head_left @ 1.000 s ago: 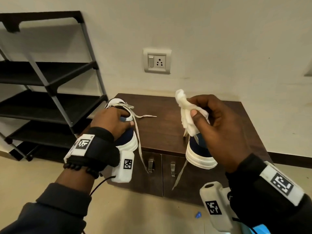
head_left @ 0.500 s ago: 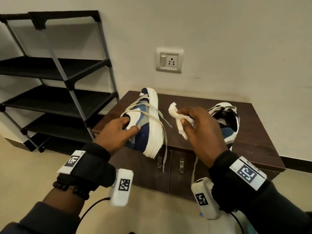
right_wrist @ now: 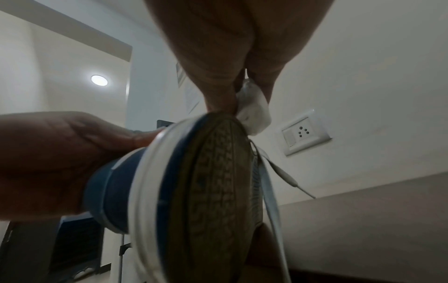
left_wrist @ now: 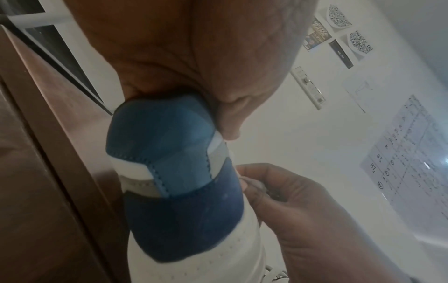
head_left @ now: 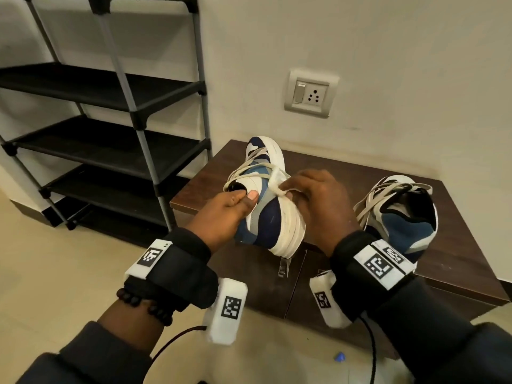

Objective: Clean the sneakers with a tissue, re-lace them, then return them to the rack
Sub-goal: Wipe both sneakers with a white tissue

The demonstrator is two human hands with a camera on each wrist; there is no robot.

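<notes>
My left hand (head_left: 235, 202) grips the heel collar of a blue, navy and white sneaker (head_left: 267, 214), lifted above the brown cabinet (head_left: 457, 261) and turned on its side, sole to the right. My right hand (head_left: 313, 200) pinches a crumpled white tissue (head_left: 278, 181) and presses it against the sneaker's upper near the sole edge. In the left wrist view the sneaker's heel (left_wrist: 174, 168) fills the middle, the tissue (left_wrist: 257, 183) showing at my right fingertips. The right wrist view shows the tread (right_wrist: 213, 191) and the tissue (right_wrist: 254, 113). The second sneaker (head_left: 401, 214) stands on the cabinet, laces loose.
A black shoe rack (head_left: 110, 134) with bare shelves stands to the left against the wall. A wall socket (head_left: 310, 92) is above the cabinet. The cabinet has two doors with metal handles (head_left: 284, 268). A small blue scrap (head_left: 339, 356) lies on the tiled floor.
The left hand has lifted the sneaker off the cabinet and tipped it on its side. The right hand has brought the tissue from mid-air onto the sneaker's side.
</notes>
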